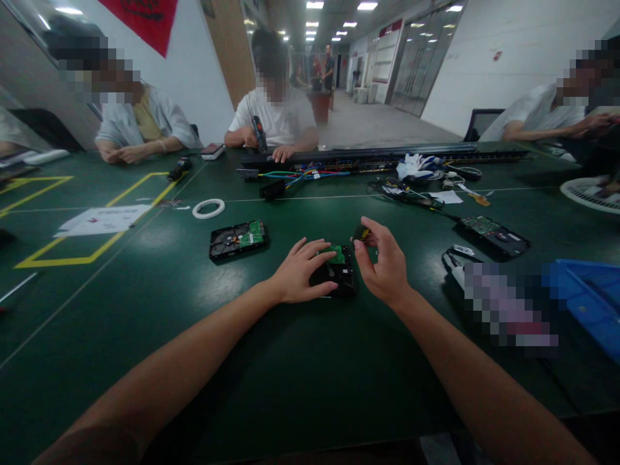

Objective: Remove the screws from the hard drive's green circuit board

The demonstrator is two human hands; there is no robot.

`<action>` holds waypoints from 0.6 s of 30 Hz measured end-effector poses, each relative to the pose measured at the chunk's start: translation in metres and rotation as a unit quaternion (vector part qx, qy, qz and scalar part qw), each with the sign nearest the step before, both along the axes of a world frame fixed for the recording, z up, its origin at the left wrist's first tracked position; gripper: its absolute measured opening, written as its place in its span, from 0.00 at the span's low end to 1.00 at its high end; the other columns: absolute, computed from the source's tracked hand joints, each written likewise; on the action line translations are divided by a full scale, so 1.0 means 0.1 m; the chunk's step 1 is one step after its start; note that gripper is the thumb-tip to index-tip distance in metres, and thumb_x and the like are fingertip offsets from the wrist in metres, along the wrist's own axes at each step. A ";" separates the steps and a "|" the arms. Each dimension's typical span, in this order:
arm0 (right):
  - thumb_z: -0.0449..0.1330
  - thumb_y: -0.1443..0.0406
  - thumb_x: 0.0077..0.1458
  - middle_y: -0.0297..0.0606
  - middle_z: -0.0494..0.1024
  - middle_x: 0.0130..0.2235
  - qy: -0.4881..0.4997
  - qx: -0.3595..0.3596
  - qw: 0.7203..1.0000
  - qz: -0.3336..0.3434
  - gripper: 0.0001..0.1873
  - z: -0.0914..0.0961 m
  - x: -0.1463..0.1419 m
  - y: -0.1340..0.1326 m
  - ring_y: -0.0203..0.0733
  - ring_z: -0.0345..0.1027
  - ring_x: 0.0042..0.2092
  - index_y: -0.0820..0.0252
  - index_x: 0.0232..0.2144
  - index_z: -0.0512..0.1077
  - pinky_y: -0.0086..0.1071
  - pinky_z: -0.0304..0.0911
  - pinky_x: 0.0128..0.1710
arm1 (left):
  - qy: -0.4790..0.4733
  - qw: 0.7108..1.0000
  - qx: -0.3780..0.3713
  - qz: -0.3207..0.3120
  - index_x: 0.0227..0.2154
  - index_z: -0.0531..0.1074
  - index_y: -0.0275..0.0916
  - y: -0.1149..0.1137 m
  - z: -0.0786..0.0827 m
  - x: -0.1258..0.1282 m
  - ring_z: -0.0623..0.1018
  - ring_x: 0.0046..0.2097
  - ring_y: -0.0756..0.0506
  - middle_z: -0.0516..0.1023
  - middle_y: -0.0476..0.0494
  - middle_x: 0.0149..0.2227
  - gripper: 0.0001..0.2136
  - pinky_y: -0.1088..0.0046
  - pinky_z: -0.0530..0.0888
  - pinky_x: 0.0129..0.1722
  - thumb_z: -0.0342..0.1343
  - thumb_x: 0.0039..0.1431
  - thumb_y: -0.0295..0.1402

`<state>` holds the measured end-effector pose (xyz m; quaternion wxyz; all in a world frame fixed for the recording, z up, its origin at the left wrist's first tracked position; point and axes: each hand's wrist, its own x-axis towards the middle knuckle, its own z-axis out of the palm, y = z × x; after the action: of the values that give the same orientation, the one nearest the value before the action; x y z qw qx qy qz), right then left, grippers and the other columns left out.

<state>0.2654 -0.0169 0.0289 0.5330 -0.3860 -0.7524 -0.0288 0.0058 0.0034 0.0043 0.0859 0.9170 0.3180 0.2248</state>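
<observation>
A hard drive (345, 274) with a green circuit board lies on the table in front of me. My left hand (303, 271) rests across its left side with the fingers spread, covering part of it. Just above the drive's right edge, my right hand (385, 261) pinches a small black piece with yellow marks (361, 233) between thumb and fingers; its exact kind is not clear. Another hard drive (238, 241) lies to the left, board side up. Farther right is a third hard drive (494, 236), near a black cable.
A white tape ring (208, 208) and paper sheets (101, 220) lie left. A blue bin (588, 303) stands right, beside a blurred-out item (508, 307). Long black rails (368, 158), colored wires (305, 174) and gloves (419, 166) lie across the back. Several people sit around the table.
</observation>
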 end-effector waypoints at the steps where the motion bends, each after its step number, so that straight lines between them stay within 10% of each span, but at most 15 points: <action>1: 0.59 0.65 0.75 0.44 0.79 0.64 0.000 -0.002 1.000 -0.002 0.32 0.00 0.00 0.00 0.54 0.80 0.57 0.41 0.76 0.61 0.58 0.82 0.57 | 0.002 1.000 -0.001 -0.004 0.73 0.68 0.45 0.00 0.00 0.00 0.64 0.78 0.26 0.68 0.32 0.75 0.35 0.32 0.51 0.79 0.61 0.71 0.57; 18: 0.61 0.66 0.74 0.43 0.78 0.61 0.002 0.009 1.000 0.014 0.30 0.05 -0.02 -0.01 0.52 0.79 0.54 0.40 0.73 0.64 0.52 0.83 0.50 | 0.036 0.999 0.004 -0.029 0.73 0.68 0.43 0.00 -0.04 0.00 0.65 0.78 0.27 0.69 0.31 0.75 0.35 0.32 0.47 0.80 0.60 0.71 0.58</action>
<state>0.2639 -0.0181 0.0339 0.5380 -0.3706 -0.7566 -0.0269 0.0060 0.0032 0.0004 0.0769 0.9339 0.2928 0.1905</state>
